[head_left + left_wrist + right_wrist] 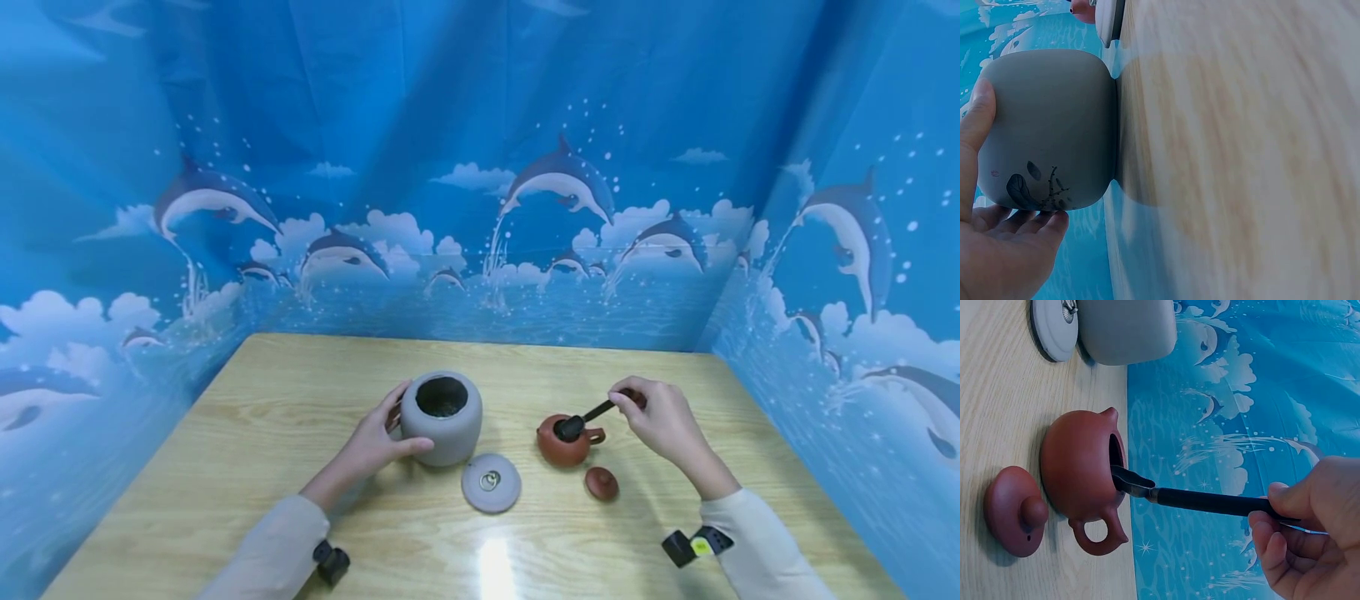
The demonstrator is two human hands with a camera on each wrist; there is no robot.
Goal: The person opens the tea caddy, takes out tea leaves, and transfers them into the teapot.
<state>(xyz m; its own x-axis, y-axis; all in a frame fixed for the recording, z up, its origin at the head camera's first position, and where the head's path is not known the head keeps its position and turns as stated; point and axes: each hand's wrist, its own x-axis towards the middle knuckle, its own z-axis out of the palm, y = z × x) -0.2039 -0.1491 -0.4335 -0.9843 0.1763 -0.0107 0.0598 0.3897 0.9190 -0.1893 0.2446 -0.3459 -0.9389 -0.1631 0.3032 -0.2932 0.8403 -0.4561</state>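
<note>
My left hand (380, 439) holds the side of a grey ceramic jar (444, 437), thumb on the near side and fingers on the far side. The jar stands upright and uncovered on the table; dark contents show through its mouth. A leaf pattern decorates its wall in the left wrist view. My right hand (663, 421) pinches the dark handle of a tea scoop (1210, 502). The scoop slants down, its head in the mouth of a reddish-brown clay teapot (1075, 462). How deep the scoop reaches is hidden.
The grey jar lid (480, 493), with a metal ring on top, lies between jar and teapot. Nearer to me than the teapot is its small clay lid (602, 483), knob up. Blue dolphin-print curtains (465, 208) enclose the wooden table (285, 400) at the back and sides.
</note>
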